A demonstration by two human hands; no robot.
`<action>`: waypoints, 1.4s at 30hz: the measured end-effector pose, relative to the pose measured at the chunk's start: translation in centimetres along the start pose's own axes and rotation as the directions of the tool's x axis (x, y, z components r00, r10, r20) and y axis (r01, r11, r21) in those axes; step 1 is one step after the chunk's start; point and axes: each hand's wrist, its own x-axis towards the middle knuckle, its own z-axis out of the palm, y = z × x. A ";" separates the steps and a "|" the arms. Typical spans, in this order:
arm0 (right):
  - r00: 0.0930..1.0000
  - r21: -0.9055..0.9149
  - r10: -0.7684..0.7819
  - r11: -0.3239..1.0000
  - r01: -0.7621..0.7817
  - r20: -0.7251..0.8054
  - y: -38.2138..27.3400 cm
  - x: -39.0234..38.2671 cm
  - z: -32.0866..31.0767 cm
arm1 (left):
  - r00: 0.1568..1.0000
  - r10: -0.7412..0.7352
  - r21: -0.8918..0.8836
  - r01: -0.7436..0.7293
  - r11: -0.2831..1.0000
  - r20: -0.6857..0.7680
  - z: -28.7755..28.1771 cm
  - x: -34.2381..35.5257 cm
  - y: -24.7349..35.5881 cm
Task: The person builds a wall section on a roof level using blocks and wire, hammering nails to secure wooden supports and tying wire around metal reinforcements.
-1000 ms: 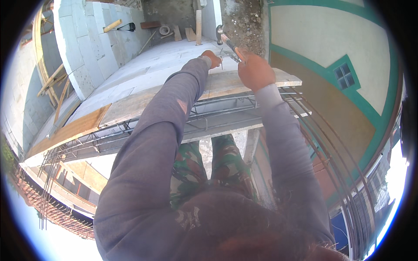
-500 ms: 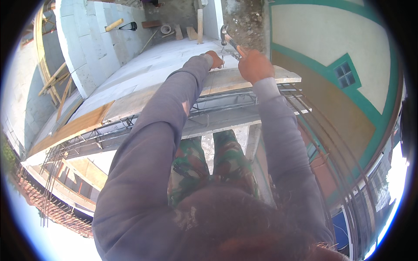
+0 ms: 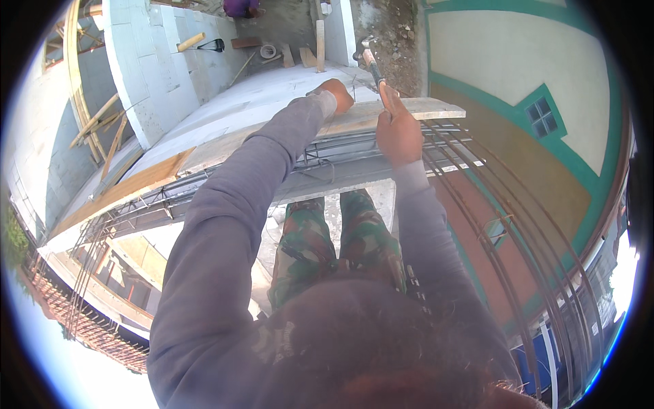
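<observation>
My right hand (image 3: pixel 397 133) is closed round the handle of a claw hammer (image 3: pixel 373 63), whose head points away from me, above the far side of a grey board (image 3: pixel 439 109). My left hand (image 3: pixel 338 97) is curled at that board's far edge, left of the hammer; what its fingers hold is hidden, and a thin upright nail or wire shows just beside it. Below the board runs a steel rebar cage (image 3: pixel 320 155), and an orange-brown plank (image 3: pixel 157 176) continues to the left. White blockwork (image 3: pixel 225 116) lies beyond the boards.
A person in purple (image 3: pixel 237 8) is below at the top. Long rebar rods (image 3: pixel 504 238) curve down the right, beside a green-trimmed wall (image 3: pixel 504 48). Timber poles (image 3: pixel 85 102) lean at left. A bucket (image 3: pixel 268 52) and wood scraps lie on the ground below. My camouflage-clad legs (image 3: pixel 306 238) are beneath me.
My right hand has dropped back toward me and the hammer head has shifted right. My left hand stays near the board's edge. The purple-clad person shows more at the top.
</observation>
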 end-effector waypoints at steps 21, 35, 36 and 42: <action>0.946 -0.492 0.075 0.865 0.096 0.316 -3.4 8.1 -0.4 | 0.843 0.023 -0.436 -0.301 0.848 -0.537 8.9 -12.0 -0.9; 0.919 -0.526 0.103 0.841 0.124 0.381 0.2 10.0 1.6 | 0.855 0.035 -0.389 -0.271 0.881 -0.518 8.8 -12.0 -0.4; 0.896 -0.550 0.116 0.820 0.158 0.430 1.7 10.4 2.3 | 0.868 0.044 -0.373 -0.258 0.891 -0.495 8.5 -12.3 -0.2; 0.963 -0.399 0.064 0.916 0.047 0.261 -3.1 9.1 0.0 | 0.851 0.022 -0.382 -0.258 0.888 -0.525 8.8 -11.8 -0.4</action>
